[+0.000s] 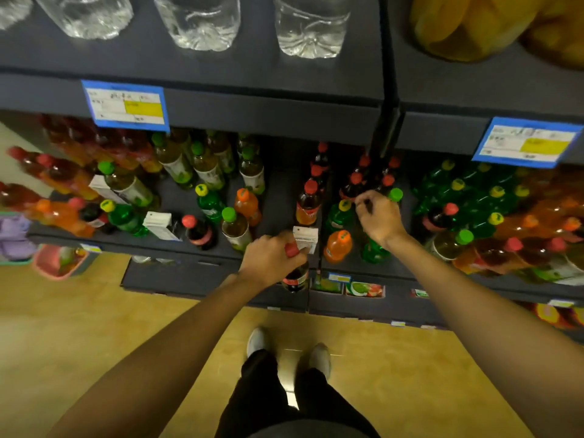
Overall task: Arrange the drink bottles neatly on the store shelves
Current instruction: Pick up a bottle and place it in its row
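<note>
The left hand [271, 259] grips a dark cola bottle [295, 278] by its red-capped neck, just past the shelf's [177, 248] front edge. At two o'clock, the right hand [377, 216] curls over crowded bottles; what it pinches is hidden. Bare shelf lies at twelve o'clock.

Dark shelf [278, 197] carries mixed drink bottles [208, 172] and seemingly 3 small white cartons [158, 224]

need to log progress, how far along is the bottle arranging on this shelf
Early to midway, I'd judge. Done: the red-capped dark bottles at the back stand in rows. In hand: the left hand grips a red-capped dark bottle at the shelf edge; the right hand reaches in among the bottles. Left: the front, where an orange bottle, a green bottle and white cartons sit mixed.
</note>
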Demonstrator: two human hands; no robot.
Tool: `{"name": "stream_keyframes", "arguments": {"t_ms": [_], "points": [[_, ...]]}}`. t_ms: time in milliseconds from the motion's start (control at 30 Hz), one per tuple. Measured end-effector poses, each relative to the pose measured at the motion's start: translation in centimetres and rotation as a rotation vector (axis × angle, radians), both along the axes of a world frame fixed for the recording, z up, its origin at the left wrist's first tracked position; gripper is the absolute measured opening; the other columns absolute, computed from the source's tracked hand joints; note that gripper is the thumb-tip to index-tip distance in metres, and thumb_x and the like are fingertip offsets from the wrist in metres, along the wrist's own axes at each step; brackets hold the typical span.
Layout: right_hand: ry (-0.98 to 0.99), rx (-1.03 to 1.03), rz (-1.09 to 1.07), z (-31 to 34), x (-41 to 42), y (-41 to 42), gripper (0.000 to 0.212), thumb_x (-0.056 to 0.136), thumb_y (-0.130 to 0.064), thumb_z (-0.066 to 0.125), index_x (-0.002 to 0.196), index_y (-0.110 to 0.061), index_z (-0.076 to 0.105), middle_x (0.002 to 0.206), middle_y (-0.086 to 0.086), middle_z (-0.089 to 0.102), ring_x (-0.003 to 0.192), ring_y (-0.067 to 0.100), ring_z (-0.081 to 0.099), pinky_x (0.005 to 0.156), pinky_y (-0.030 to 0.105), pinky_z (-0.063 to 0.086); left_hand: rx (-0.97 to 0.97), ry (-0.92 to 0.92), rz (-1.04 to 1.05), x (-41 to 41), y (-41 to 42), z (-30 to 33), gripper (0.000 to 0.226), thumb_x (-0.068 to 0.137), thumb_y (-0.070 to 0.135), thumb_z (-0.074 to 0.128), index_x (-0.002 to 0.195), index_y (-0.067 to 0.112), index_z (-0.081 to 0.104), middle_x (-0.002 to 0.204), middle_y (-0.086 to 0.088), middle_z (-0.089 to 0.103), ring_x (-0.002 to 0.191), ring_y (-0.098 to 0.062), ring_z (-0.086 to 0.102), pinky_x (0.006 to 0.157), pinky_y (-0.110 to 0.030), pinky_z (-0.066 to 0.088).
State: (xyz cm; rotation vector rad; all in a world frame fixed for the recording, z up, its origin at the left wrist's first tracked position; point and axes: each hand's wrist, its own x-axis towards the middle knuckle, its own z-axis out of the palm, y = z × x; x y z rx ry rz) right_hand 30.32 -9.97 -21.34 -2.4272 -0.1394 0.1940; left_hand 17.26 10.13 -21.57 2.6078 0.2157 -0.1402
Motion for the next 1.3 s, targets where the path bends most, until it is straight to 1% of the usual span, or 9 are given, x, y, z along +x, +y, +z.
{"name": "stream_keyframes", "arguments": {"t_ms": [133,300,433,567,667,767,900,1133,1300], "points": [[-0.012,-0.011,0.049,-0.1,1.0,2.6,0.016,0.093,-0.024,0.055,0.105,-0.017,0.063,0.095,0.011,0.069,0.088,0.028,0.065,0.077,0.036,0.053,-0.037,-0.003,0.044,-1.2,0.9,0.3,0.037,0.081,0.059,0.059,0.077,0.024,0.049,0.071,-0.002,0.059,0.078,-0.028,0.062,0.062,-0.035,0.048],[0.018,-0.161,0.106,0.1,2.8,6.8,0.035,0.093,-0.036,0.054,0.125,-0.021,0.053,0.112,0.013,0.064,0.103,0.033,0.061,0.08,0.036,0.05,-0.049,0.013,0.09,-1.6,3.0,1.4,0.04,0.081,0.061,0.058,0.079,0.021,0.054,0.067,0.004,0.053,0.075,-0.024,0.06,0.061,-0.032,0.044],[0.058,-0.264,0.169,-0.9,4.2,9.5,0.048,0.091,-0.043,0.055,0.135,-0.026,0.043,0.124,0.013,0.059,0.111,0.034,0.059,0.088,0.043,0.052,-0.05,-0.032,0.129,-1.4,4.9,1.8,0.034,0.08,0.06,0.058,0.073,0.027,0.051,0.067,0.003,0.056,0.075,-0.026,0.061,0.063,-0.031,0.046],[0.137,-0.361,0.191,-2.1,4.9,11.0,0.055,0.087,-0.045,0.061,0.136,-0.027,0.043,0.126,0.014,0.056,0.112,0.036,0.057,0.089,0.042,0.052,-0.074,-0.094,0.144,-1.2,6.6,2.2,0.035,0.08,0.057,0.061,0.073,0.023,0.055,0.066,0.002,0.059,0.072,-0.025,0.062,0.063,-0.032,0.049],[0.15,-0.4,0.209,-3.1,5.0,11.7,0.047,0.089,-0.041,0.06,0.13,-0.022,0.048,0.121,0.016,0.059,0.108,0.037,0.058,0.086,0.042,0.052,-0.1,-0.112,0.137,-1.1,7.9,2.2,0.036,0.08,0.056,0.062,0.072,0.022,0.054,0.064,0.004,0.054,0.07,-0.024,0.061,0.061,-0.032,0.048],[0.112,-0.374,0.192,-3.5,4.9,12.2,0.037,0.092,-0.034,0.059,0.122,-0.014,0.051,0.113,0.019,0.061,0.103,0.037,0.06,0.082,0.042,0.053,-0.123,-0.15,0.14,-1.0,9.1,2.1,0.043,0.08,0.06,0.058,0.073,0.018,0.056,0.066,0.0,0.059,0.068,-0.025,0.061,0.06,-0.036,0.05],[-0.012,-0.329,0.17,-3.1,3.9,12.0,0.033,0.093,-0.037,0.056,0.114,-0.011,0.052,0.101,0.02,0.063,0.094,0.038,0.062,0.074,0.04,0.053,-0.172,-0.22,0.154,-0.4,10.3,2.6,0.051,0.079,0.064,0.047,0.07,0.015,0.057,0.058,-0.002,0.058,0.06,-0.022,0.06,0.056,-0.038,0.049],[-0.407,-0.086,0.04,0.1,2.8,10.7,0.046,0.089,-0.051,0.057,0.104,-0.007,0.062,0.089,0.015,0.069,0.081,0.034,0.066,0.065,0.04,0.054,-0.175,-0.293,0.183,2.1,9.6,4.9,0.032,0.085,0.046,0.058,0.077,0.016,0.062,0.061,-0.001,0.061,0.065,-0.022,0.061,0.057,-0.035,0.048],[-0.506,0.113,-0.019,3.0,1.6,8.5,0.057,0.084,-0.06,0.053,0.097,-0.007,0.067,0.079,0.011,0.07,0.072,0.028,0.066,0.064,0.039,0.053,-0.183,-0.362,0.098,4.0,8.4,5.3,0.02,0.087,0.029,0.064,0.086,0.009,0.068,0.078,-0.008,0.067,0.073,-0.021,0.062,0.065,-0.033,0.047]]}}
